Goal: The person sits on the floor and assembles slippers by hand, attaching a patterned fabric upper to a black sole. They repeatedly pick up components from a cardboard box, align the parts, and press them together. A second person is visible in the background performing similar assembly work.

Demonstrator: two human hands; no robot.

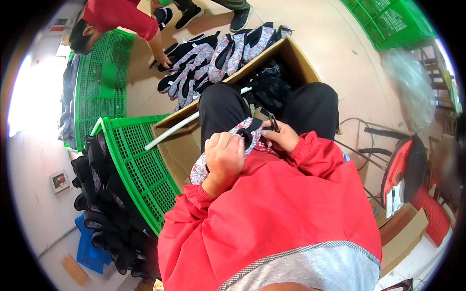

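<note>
In my lap lies a floral shoe (198, 170) with a black lining, white with red and blue print. My left hand (224, 156) is closed over its middle and grips it. At the shoe's far end my right hand (282, 137) is closed too, its fingertips against the fabric. From between those fingers sticks a small dark pointed tool, which looks like thread snips (274, 124). Part of the shoe is hidden under my left hand.
A cardboard box (301, 60) with black plastic stands around my knees, a white pipe (171, 131) across it. Floral shoes (221, 57) lie in rows beyond. A green crate (138, 155) and black shoes (114, 213) are left. A person in red (119, 19) bends over the shoes.
</note>
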